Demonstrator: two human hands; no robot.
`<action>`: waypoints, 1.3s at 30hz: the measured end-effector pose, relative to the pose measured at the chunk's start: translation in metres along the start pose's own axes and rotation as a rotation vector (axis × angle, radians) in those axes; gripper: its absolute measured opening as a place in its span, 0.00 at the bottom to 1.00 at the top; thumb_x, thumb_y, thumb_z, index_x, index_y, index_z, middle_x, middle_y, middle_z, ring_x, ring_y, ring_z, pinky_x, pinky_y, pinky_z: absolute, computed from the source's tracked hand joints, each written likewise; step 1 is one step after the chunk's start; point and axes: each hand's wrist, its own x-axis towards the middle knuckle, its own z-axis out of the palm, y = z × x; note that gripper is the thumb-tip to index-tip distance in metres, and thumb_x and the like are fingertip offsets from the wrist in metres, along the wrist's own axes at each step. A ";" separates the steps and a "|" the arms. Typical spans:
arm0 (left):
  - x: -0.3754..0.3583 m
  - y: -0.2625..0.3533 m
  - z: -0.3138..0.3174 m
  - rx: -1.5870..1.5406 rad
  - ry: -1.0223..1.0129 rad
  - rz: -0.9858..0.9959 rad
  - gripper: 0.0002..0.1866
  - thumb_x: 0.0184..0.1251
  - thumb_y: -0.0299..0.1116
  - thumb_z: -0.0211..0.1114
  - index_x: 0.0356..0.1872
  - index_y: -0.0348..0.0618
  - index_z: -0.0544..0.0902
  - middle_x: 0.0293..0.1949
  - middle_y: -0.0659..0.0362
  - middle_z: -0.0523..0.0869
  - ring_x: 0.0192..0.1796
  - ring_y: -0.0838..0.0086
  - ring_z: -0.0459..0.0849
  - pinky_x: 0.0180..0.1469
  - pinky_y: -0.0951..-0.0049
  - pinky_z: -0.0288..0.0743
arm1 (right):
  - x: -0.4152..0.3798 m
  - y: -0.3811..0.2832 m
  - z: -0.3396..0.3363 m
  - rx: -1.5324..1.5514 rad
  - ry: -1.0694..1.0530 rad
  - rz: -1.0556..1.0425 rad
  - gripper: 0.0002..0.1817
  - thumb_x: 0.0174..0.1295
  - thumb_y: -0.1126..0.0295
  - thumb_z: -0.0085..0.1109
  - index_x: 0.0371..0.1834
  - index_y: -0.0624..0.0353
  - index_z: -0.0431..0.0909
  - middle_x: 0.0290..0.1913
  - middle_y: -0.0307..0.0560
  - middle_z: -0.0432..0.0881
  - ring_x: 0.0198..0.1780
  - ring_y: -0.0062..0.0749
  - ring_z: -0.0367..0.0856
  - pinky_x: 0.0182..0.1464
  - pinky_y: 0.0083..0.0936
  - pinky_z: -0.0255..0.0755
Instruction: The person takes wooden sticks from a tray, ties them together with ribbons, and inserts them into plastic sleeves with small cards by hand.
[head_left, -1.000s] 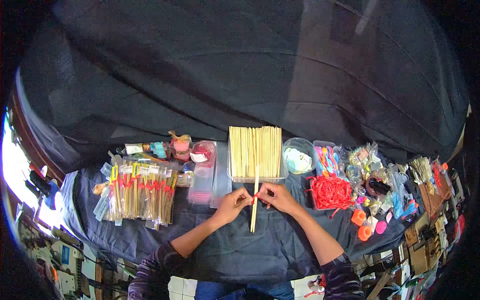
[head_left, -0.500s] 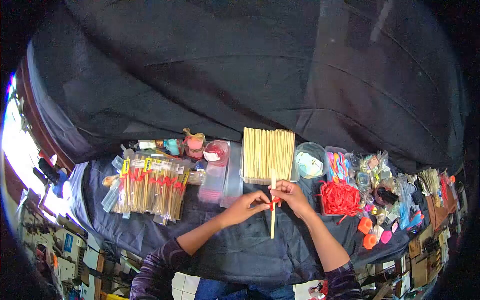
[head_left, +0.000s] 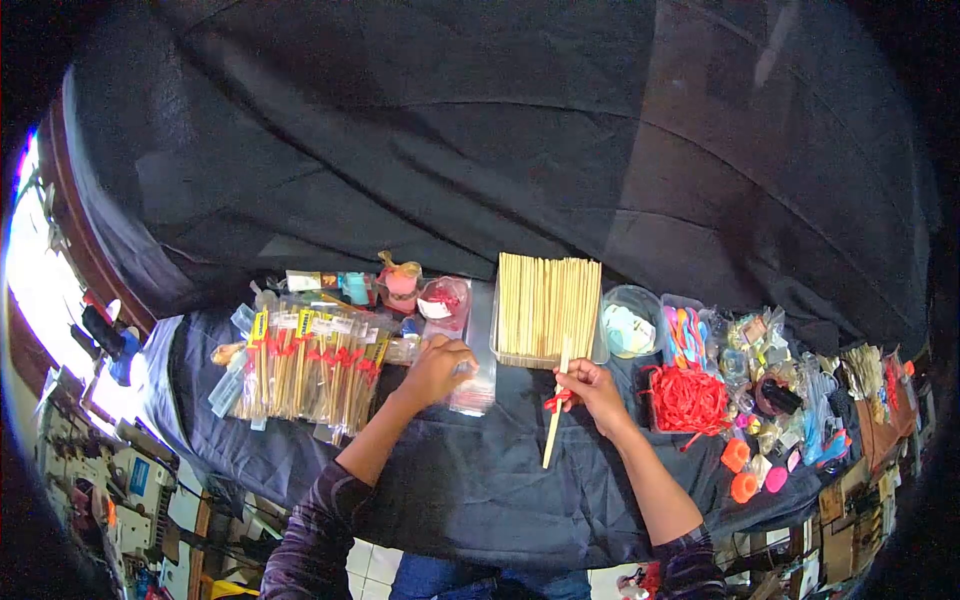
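My right hand (head_left: 594, 392) pinches a pair of pale wooden chopsticks (head_left: 552, 437) around the middle, where a red ribbon (head_left: 556, 401) is tied. The chopsticks slant slightly, their lower ends over the dark cloth. My left hand (head_left: 438, 372) is over the clear plastic sleeves (head_left: 478, 392), fingers curled together; what they grip, if anything, is hidden. Behind the right hand stands a clear box (head_left: 500, 357) packed with upright-looking rows of wooden chopsticks (head_left: 548, 305). Left of my left hand lies a pile of bagged chopsticks (head_left: 310, 370) with red bows and yellow labels.
Right of the chopstick box are a round tub (head_left: 630, 322) with pale pieces, a heap of red ribbon strips (head_left: 688, 400) and colourful plastic spoons (head_left: 684, 335). Small wrapped items (head_left: 765, 400) crowd the right. A small tub with red bits (head_left: 443, 300) sits behind my left hand.
My left hand has let go of the ribbon on the chopsticks and moved left to the plastic sleeves. My right hand still holds the chopsticks, now more tilted.
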 end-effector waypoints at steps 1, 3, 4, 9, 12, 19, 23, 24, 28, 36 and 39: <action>0.001 0.002 -0.001 0.019 0.015 0.006 0.09 0.46 0.32 0.65 0.32 0.47 0.81 0.33 0.63 0.80 0.44 0.66 0.72 0.50 0.66 0.62 | 0.000 0.000 0.000 0.001 -0.002 0.002 0.09 0.59 0.69 0.57 0.40 0.62 0.75 0.25 0.37 0.77 0.25 0.18 0.76 0.23 0.15 0.70; 0.003 0.001 0.000 0.036 0.032 0.014 0.08 0.46 0.32 0.65 0.30 0.46 0.81 0.32 0.63 0.80 0.41 0.65 0.73 0.48 0.66 0.63 | 0.000 0.001 -0.002 -0.001 -0.003 0.002 0.09 0.59 0.69 0.57 0.40 0.62 0.75 0.25 0.36 0.77 0.25 0.18 0.76 0.23 0.15 0.71; 0.006 -0.001 0.001 -0.030 0.066 0.025 0.06 0.48 0.31 0.65 0.29 0.46 0.81 0.31 0.62 0.81 0.38 0.64 0.74 0.45 0.66 0.65 | 0.001 0.002 -0.003 0.003 -0.010 0.000 0.08 0.60 0.70 0.56 0.39 0.61 0.74 0.26 0.37 0.78 0.24 0.19 0.77 0.23 0.15 0.71; 0.009 0.005 -0.004 -0.233 0.092 -0.032 0.06 0.54 0.32 0.64 0.25 0.42 0.78 0.25 0.59 0.80 0.29 0.64 0.76 0.36 0.67 0.68 | 0.001 0.002 -0.004 0.036 -0.014 -0.003 0.08 0.60 0.70 0.55 0.39 0.61 0.73 0.27 0.38 0.78 0.24 0.20 0.78 0.23 0.15 0.71; 0.011 0.002 0.001 -0.380 0.101 0.055 0.09 0.59 0.34 0.62 0.25 0.40 0.75 0.26 0.59 0.82 0.30 0.71 0.78 0.35 0.71 0.69 | 0.000 0.000 -0.003 0.047 -0.017 0.010 0.08 0.60 0.70 0.55 0.39 0.61 0.73 0.27 0.39 0.78 0.24 0.21 0.78 0.23 0.16 0.72; 0.018 0.045 -0.003 -1.344 0.034 -0.295 0.07 0.67 0.31 0.55 0.39 0.39 0.69 0.34 0.55 0.83 0.32 0.78 0.78 0.36 0.79 0.70 | -0.002 -0.006 -0.002 0.113 -0.043 0.041 0.08 0.61 0.69 0.55 0.38 0.61 0.72 0.27 0.40 0.78 0.25 0.22 0.78 0.23 0.17 0.72; 0.015 0.054 0.006 -1.285 0.034 -0.323 0.06 0.68 0.30 0.52 0.41 0.40 0.68 0.37 0.52 0.83 0.35 0.75 0.80 0.38 0.77 0.72 | -0.006 -0.013 0.000 0.265 -0.115 0.088 0.08 0.61 0.69 0.54 0.38 0.61 0.72 0.26 0.40 0.76 0.23 0.21 0.75 0.24 0.19 0.72; 0.015 0.055 0.007 -1.286 0.030 -0.321 0.06 0.68 0.30 0.52 0.41 0.40 0.68 0.37 0.52 0.83 0.35 0.75 0.80 0.38 0.77 0.72 | -0.008 -0.017 0.002 0.265 -0.111 0.087 0.08 0.61 0.69 0.54 0.38 0.61 0.72 0.26 0.40 0.76 0.23 0.21 0.75 0.24 0.19 0.72; 0.014 0.061 0.009 -1.288 -0.016 -0.314 0.05 0.69 0.31 0.51 0.40 0.43 0.67 0.42 0.50 0.82 0.41 0.72 0.81 0.42 0.74 0.73 | -0.015 -0.025 0.009 0.299 -0.232 0.089 0.07 0.61 0.69 0.53 0.38 0.60 0.72 0.28 0.40 0.76 0.24 0.22 0.75 0.25 0.20 0.72; 0.014 0.080 0.014 -1.784 0.053 -0.330 0.05 0.68 0.30 0.45 0.30 0.46 0.64 0.46 0.45 0.79 0.49 0.62 0.78 0.59 0.59 0.65 | -0.019 -0.027 0.018 0.180 -0.328 0.074 0.08 0.61 0.68 0.54 0.39 0.58 0.72 0.32 0.43 0.79 0.27 0.24 0.78 0.26 0.21 0.73; 0.013 0.074 0.017 -1.977 -0.009 -0.234 0.04 0.65 0.28 0.45 0.30 0.47 0.64 0.38 0.50 0.80 0.45 0.64 0.79 0.60 0.55 0.65 | -0.016 -0.025 0.013 0.257 -0.251 0.059 0.08 0.61 0.68 0.54 0.39 0.59 0.72 0.31 0.44 0.79 0.25 0.25 0.78 0.23 0.21 0.71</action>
